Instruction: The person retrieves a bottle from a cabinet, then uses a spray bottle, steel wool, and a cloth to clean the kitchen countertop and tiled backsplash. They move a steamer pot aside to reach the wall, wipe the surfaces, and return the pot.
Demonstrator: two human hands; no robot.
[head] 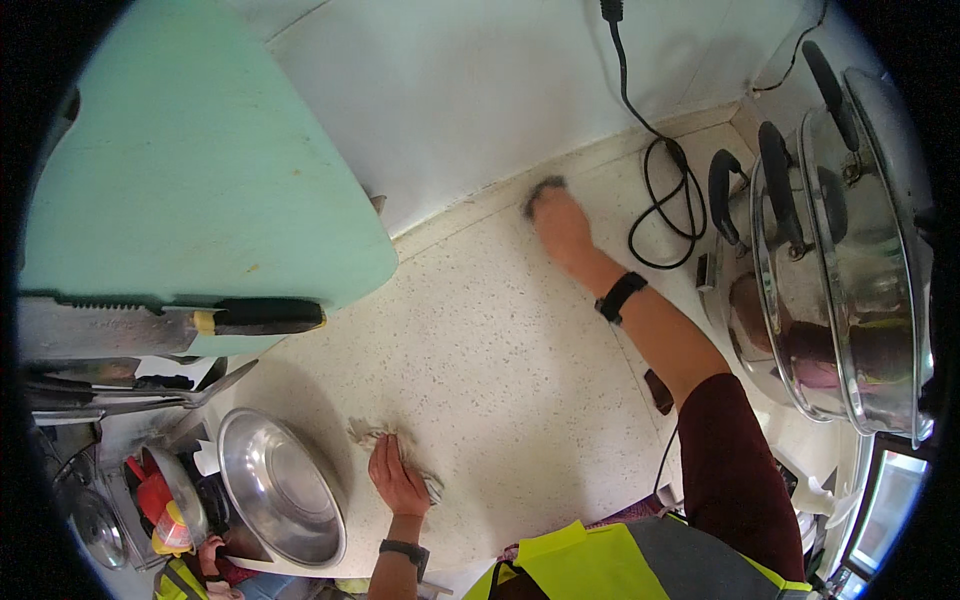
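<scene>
My right hand point(559, 217), blurred, is closed around a dark scrubbing pad point(541, 193) against the back edge of a speckled stone countertop point(480, 322), near the wall. Nearer the front edge, my left hand point(397, 476) presses on a crumpled pale cloth point(431, 487), which sticks out on both sides of the fingers. A coiled black cable point(652, 259) lies on the counter to the right of my right hand. Just left of my left hand, a steel basin point(289, 487) leans tilted.
A green cutting board point(187, 165) stands at the left, with a black-handled knife point(262, 316) beside it. Steel pot lids point(825, 300) with black handles stand upright at the right. A metal pan point(195, 510) holding red items and a yellow-capped container sits at lower left.
</scene>
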